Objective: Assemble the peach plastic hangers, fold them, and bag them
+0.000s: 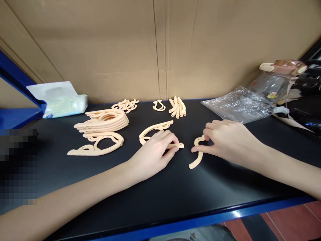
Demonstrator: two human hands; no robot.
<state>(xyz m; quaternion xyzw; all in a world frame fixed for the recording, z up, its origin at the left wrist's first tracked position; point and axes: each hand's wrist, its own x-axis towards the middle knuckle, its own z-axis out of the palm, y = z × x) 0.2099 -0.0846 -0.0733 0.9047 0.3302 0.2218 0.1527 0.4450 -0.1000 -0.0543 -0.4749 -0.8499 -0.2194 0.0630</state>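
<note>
My left hand (156,150) grips a beige plastic folding hanger (157,127) by one arm, whose holed end (181,145) sticks out past my fingertips. The hanger's other arm lies farther back on the black tabletop; my hand hides part of it. Between thumb and fingers, my right hand (217,139) pinches a curved beige hanger hook (197,160). The hook is apart from the hanger, to its right. Left of my left hand is a stack of folding hangers (107,124), with another hanger (100,152) in front.
Loose hooks (125,105), two curved pieces (158,105) and a pile of hanger arms (178,107) lie along the back. A tissue pack (65,103) is at left. At right are a clear plastic bag (238,105) and a bottle (272,83). Cardboard (112,50) stands behind.
</note>
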